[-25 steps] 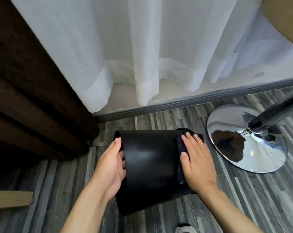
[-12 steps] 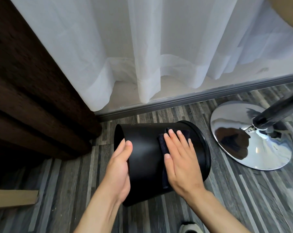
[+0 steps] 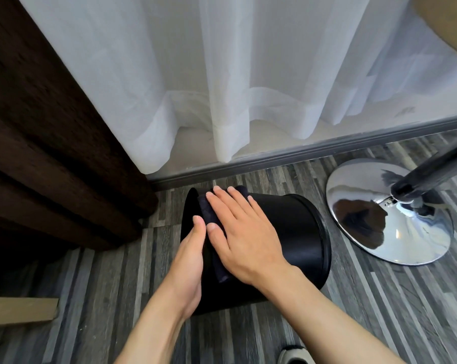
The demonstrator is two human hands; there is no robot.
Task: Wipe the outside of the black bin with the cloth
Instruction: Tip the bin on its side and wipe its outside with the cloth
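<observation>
- One brown curtain (image 3: 51, 132) fills the upper left of the frame; one flat cardboard piece (image 3: 20, 311) lies at the lower left edge.
- One sheer white curtain (image 3: 222, 74) hangs across the top, ending just above the grey baseboard (image 3: 301, 153).
- Left hand (image 3: 188, 261), fingers straight and together, lies flat against the bin's left side, gripping nothing.
- One black bin (image 3: 295, 232), glossy and round, lies tipped on its side on the striped grey floor (image 3: 104, 298) at the frame's centre, its rimmed end toward the right. Its opening is turned away, so I cannot tell whether anything is inside.
- One dark cloth (image 3: 209, 214), folded, lies on the bin's upper left wall.
- Right hand (image 3: 245, 237), fingers spread and flat, presses the cloth onto the bin.
- One chrome base (image 3: 395, 232) with a dark pole (image 3: 432, 169) stands right of the bin, apart from it.
- A shoe tip (image 3: 293, 355), probably, shows at the bottom edge.
</observation>
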